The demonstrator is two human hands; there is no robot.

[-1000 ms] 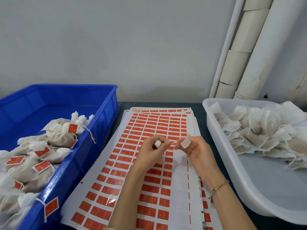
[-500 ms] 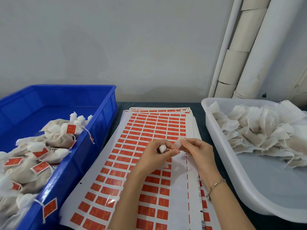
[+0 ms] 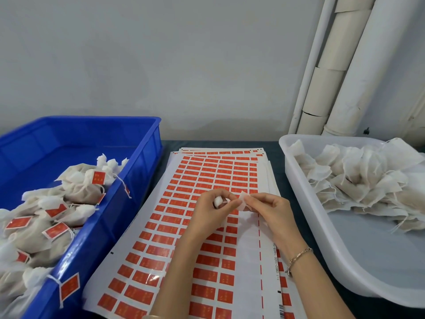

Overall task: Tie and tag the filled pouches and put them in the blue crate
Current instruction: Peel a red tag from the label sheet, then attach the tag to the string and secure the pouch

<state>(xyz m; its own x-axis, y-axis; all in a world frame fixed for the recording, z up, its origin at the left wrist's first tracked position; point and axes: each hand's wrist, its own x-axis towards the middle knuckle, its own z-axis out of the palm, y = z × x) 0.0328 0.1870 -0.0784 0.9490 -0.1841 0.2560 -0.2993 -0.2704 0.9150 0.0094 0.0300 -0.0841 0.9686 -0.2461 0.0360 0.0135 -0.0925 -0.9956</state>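
Note:
My left hand and my right hand meet above the sheets of red tag stickers. The left fingers pinch a small white rolled piece; I cannot tell what it is. The right thumb and forefinger hold a small white tag, seen from its pale side, touching the left fingertips. No whole pouch shows in either hand. The blue crate on the left holds several tied pouches with red tags. The white tub on the right holds a heap of untagged pouches.
The sticker sheets lie stacked on a dark table between crate and tub, with a strip of peeled blank backing under my hands. White pipes run up the wall at the back right. A bracelet sits on my right wrist.
My hands have come together: the right hand brought the white tag left until it touches the left fingertips. Both hands sit slightly lower over the sheets.

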